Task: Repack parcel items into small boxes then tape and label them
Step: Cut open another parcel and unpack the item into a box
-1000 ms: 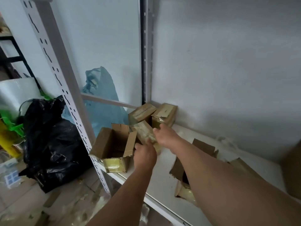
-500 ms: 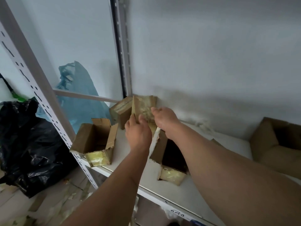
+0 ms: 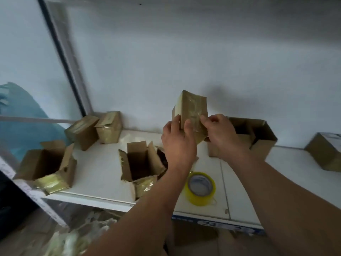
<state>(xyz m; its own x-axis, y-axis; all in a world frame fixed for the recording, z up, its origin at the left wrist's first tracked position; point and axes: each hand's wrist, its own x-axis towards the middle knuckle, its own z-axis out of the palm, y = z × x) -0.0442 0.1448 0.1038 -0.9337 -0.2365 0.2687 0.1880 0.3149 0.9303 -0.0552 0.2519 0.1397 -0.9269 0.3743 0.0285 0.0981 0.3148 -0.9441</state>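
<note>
A small taped cardboard box [image 3: 191, 109] is held upright above the white shelf [image 3: 99, 174]. My left hand [image 3: 178, 143] grips its lower left side, thumb on the front face. My right hand [image 3: 221, 134] pinches its lower right edge. Below my left wrist stands an open small box [image 3: 140, 163] with its flaps up. A roll of yellow tape [image 3: 201, 188] lies flat on the shelf under my forearms. Another open box [image 3: 46, 165] sits at the shelf's left end.
Two sealed small boxes [image 3: 96, 129] lean together at the back left corner. A larger open carton [image 3: 258, 135] stands behind my right hand, and another box [image 3: 326, 150] sits at the far right. A blue bag [image 3: 20, 115] lies beyond the metal upright [image 3: 68, 58].
The taped box has come away from the back left corner and now sits higher and further right in both hands. The view has swung right, bringing the tape roll and right-hand cartons into sight.
</note>
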